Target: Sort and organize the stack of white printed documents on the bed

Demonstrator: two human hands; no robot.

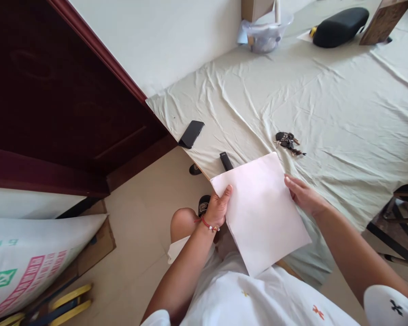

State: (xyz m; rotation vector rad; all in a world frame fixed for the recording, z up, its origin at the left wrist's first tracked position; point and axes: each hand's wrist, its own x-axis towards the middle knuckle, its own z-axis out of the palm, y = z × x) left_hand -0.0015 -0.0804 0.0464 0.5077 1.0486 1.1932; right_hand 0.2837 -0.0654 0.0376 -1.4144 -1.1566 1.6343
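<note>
A stack of white paper sheets [263, 213] is held over my lap at the table's near edge. My left hand [219, 206] grips its left side, thumb on top and the other fingers hidden beneath. At the right edge, my right hand [302, 194] has its thumb along the paper's side, with its fingers curled and partly hidden. Just beyond the top edge lies a black stapler-like object [226, 160], partly covered by the paper. A bunch of keys [288, 142] rests on the cloth ahead of my right hand.
A pale green cloth [343, 104] covers the table. A black phone [191, 134] lies near its left edge. Farther back are a clear plastic tub [263, 38], a black case [342, 27] and a wooden block [384, 22]. A printed sack [30, 262] leans at the lower left.
</note>
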